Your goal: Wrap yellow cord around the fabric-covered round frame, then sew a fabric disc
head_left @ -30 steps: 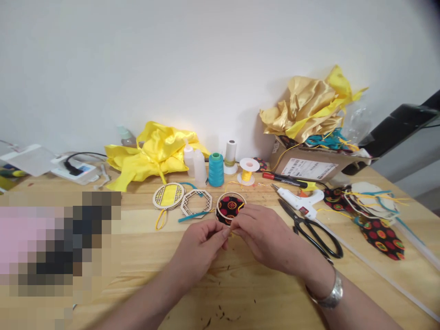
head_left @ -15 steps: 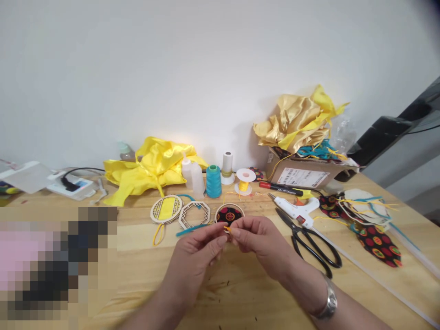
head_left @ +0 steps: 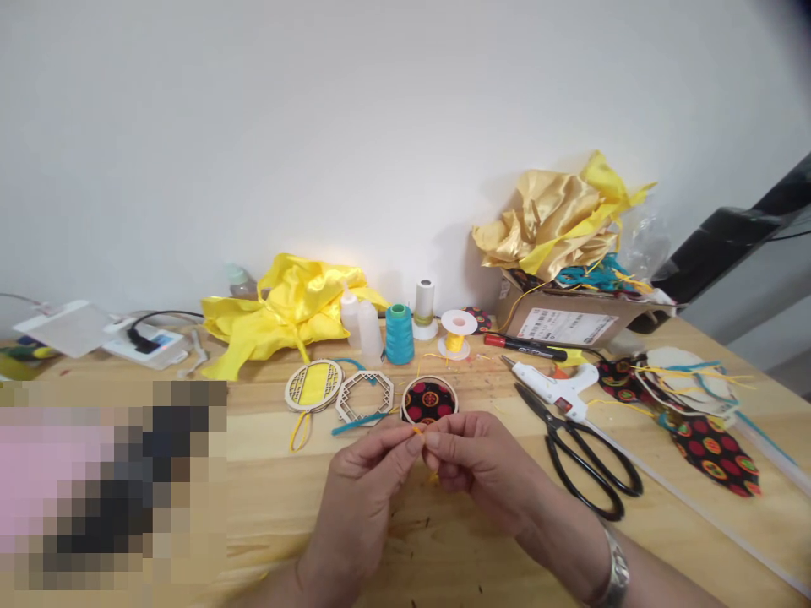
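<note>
My left hand (head_left: 373, 477) and my right hand (head_left: 472, 452) meet above the wooden table, fingertips pinched together. Between them runs a short piece of yellow-orange cord (head_left: 418, 431), mostly hidden by the fingers. Just beyond the fingertips lies a round wooden hoop frame (head_left: 457, 404) with dark patterned fabric (head_left: 429, 400) inside it. To its left are an octagonal lattice frame (head_left: 342, 404) with a teal strip (head_left: 355, 425) at its lower edge, and a round frame backed in yellow (head_left: 315, 384) with a yellow loop.
Black-handled scissors (head_left: 574, 452) and a white glue gun (head_left: 557, 384) lie to the right. Behind stand a teal thread cone (head_left: 400, 335), a yellow cord spool (head_left: 457, 325) and white bottles (head_left: 369, 329). Yellow satin (head_left: 279, 312) and a cardboard box (head_left: 563, 317) are near the wall.
The view has shifted slightly, so the table items appear a little farther right. My fingertips have closed in over the cord, and less of it shows above them.
</note>
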A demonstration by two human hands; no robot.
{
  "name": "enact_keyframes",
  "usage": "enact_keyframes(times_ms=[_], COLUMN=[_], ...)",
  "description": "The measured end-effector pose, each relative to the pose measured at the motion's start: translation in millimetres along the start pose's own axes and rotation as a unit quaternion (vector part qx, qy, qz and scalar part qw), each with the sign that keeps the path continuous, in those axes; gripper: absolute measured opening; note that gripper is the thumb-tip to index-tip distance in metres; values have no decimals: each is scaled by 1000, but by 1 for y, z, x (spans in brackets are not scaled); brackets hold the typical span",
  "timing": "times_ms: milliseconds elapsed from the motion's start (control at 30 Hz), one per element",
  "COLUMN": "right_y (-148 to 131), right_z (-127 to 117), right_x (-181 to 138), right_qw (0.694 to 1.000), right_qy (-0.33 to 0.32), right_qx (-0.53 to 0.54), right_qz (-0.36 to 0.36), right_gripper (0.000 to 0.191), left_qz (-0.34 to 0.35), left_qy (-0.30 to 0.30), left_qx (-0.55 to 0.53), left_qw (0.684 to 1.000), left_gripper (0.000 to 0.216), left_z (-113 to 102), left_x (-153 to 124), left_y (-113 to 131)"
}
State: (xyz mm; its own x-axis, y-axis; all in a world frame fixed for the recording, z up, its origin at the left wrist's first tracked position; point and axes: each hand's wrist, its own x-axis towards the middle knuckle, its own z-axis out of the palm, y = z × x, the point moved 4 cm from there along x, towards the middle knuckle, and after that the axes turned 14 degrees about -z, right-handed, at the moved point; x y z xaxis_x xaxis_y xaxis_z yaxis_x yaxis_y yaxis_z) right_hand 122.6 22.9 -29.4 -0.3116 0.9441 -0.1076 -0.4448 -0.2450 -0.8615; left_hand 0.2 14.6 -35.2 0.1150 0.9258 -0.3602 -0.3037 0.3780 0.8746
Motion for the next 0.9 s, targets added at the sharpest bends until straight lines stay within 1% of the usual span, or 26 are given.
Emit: enact_keyframes(times_ms=[133, 200, 233, 267, 333, 400, 433, 500, 533, 600, 633, 667, 733, 833, 900], right_y=[0, -4, -9, -15, -29, -39, -40, -39, -38, -34, -33, -32, -33, -34, -34], right_z=[2, 0, -1, -2, -3, -1, 1, 2, 2, 1, 0, 0, -1, -1, 0], right_x=[1, 1, 2, 2, 2, 2, 2, 2, 2, 2, 2, 2, 1, 1, 0], right_qw=[999, 994, 987, 977, 949, 927, 925, 934, 941, 951, 952, 948, 930, 900, 893], right_qy=[0, 10, 20, 32, 43, 10, -19, -70, -85, -90, -85, -78, -55, -25, -16], right_qx=[-34, -106, -158, -209, -287, -319, -318, -297, -280, -262, -269, -288, -344, -407, -419], right_qz=[10, 11, -3, -34, -126, -199, -209, -187, -169, -135, -122, -115, -121, -153, -167], right_gripper=[22, 24, 23, 21, 14, 14, 14, 9, 7, 6, 7, 8, 9, 10, 12], left_qz=[2, -12, -20, -30, -60, -100, -120, -158, -173, -198, -209, -218, -227, -216, -202], left_qy=[-11, -8, -3, 1, -10, -49, -71, -112, -127, -149, -155, -158, -157, -149, -135], left_qx=[-5, -8, -6, 0, 17, 31, 35, 40, 41, 35, 29, 20, 1, -9, 3], left_qw=[1000, 1000, 1000, 1000, 998, 993, 990, 980, 976, 968, 965, 963, 961, 965, 970], left_gripper=[5, 7, 7, 8, 10, 12, 13, 15, 15, 16, 16, 15, 13, 12, 11], left_z=[1, 0, 0, -1, 0, 3, 5, 8, 10, 12, 13, 14, 14, 13, 11], left_x=[-2, -2, -1, -1, 1, 2, 2, 1, 0, -2, -3, -4, -4, -2, 0], left_y=[2, 3, 4, 4, 5, 5, 4, 3, 2, 2, 1, 1, 1, 0, 0])
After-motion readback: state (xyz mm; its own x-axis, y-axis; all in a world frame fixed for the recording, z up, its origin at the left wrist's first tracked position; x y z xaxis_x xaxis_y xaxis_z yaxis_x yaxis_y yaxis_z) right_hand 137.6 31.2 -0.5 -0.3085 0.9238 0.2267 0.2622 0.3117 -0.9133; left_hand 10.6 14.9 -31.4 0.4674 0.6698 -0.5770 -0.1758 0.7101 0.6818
